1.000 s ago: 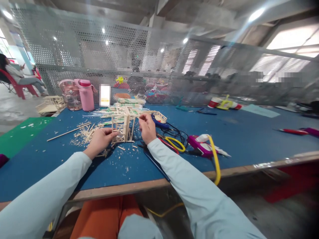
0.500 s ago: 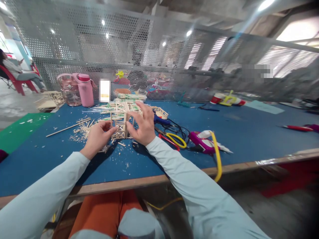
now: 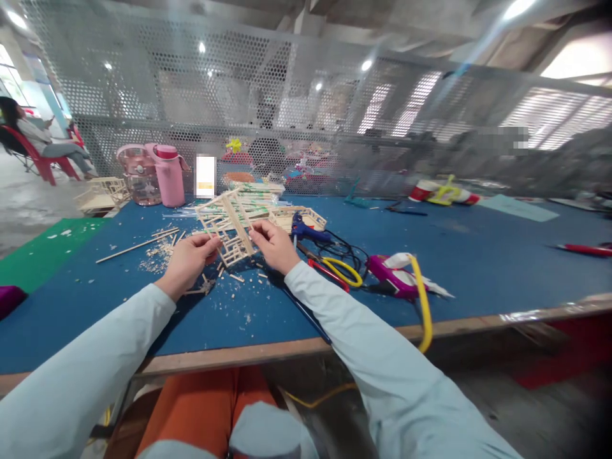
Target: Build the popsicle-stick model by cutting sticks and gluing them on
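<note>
Lightly, with fingertips only, steady the wooden lattice [image 3: 240, 227] left of the picture's centre, over the blue surface [image 3: 478, 268]. Pinched at the lower left side by the left hand [image 3: 184, 262], with thumb and fingers closed on thin sticks, and at the right side, close to the thick post, by the right hand [image 3: 275, 247], closed in a similar pinch. Best to bear on joints and the post rather than on the unsupported middle of a stick, to match pressure on both sides, and to turn both wrists together so as not to twist the open cage. Never squeeze hard, for fear of snapping a stick or springing a joint. Tilted, not upright: long axis judged to run along the post, slanting from upper left down to lower right, top end towards the upper left of the picture. Hard to tell from this view about any contact under the lowest corner. Mind the wood scraps [image 3: 160, 256] at left and the blue glue gun [image 3: 312, 233] near the right hand.
</note>
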